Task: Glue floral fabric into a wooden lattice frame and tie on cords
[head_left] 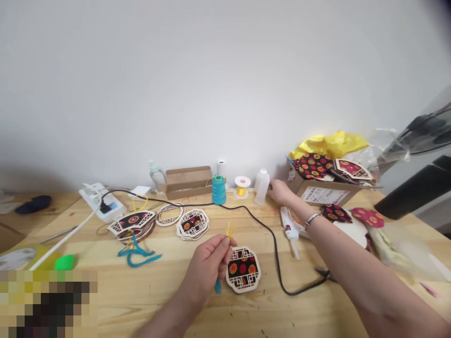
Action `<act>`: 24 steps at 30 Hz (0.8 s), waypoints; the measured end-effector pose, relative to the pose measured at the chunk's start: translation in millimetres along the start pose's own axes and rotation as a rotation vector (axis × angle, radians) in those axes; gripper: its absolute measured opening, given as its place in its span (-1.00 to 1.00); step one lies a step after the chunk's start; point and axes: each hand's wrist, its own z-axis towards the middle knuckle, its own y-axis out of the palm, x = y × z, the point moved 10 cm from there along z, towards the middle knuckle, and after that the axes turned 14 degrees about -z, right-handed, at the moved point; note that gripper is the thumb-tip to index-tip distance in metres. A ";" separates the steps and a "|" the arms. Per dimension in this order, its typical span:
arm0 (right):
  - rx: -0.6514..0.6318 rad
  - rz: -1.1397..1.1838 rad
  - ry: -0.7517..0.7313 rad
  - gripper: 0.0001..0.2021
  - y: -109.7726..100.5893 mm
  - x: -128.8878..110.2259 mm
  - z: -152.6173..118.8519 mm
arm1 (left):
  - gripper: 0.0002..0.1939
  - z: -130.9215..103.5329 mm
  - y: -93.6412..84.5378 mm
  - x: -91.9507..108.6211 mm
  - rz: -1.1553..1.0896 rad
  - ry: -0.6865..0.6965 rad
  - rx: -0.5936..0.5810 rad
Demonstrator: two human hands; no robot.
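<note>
The left hand (210,256) pinches yellow cord ends (231,231), probably to gather them, the lattice-framed floral pendant (243,268) at its fingers; the right hand (281,191) is beside the plastic bottle (261,188), its grasp unclear from here.

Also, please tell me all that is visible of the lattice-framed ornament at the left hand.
The lattice-framed ornament has a pale, wooden-looking lobed frame with geometric openwork at top and bottom. Black fabric-like backing, flower-patterned in red and orange, shows through. It looks flat, faces the camera, and is on or over the table. The left hand overlaps its upper left edge and pinches yellow cord; whether this joins it is hidden.
</note>
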 end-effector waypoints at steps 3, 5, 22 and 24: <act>-0.043 -0.012 -0.023 -0.70 3.9 -4.6 -1.7 | -0.67 0.7 0.5 -0.2 -0.001 0.007 -0.007; -0.038 -0.001 -0.044 -0.70 -6.7 -8.1 -12.9 | -0.68 0.8 1.1 -0.3 -0.002 0.011 -0.013; -0.109 1.185 -0.135 -0.72 29.3 -87.2 -167.7 | -0.67 -13.0 23.2 -17.0 0.048 -0.081 -0.143; -0.074 1.188 -0.182 -0.77 23.6 -86.9 -167.3 | -0.68 -14.0 25.1 -19.9 0.058 -0.100 -0.154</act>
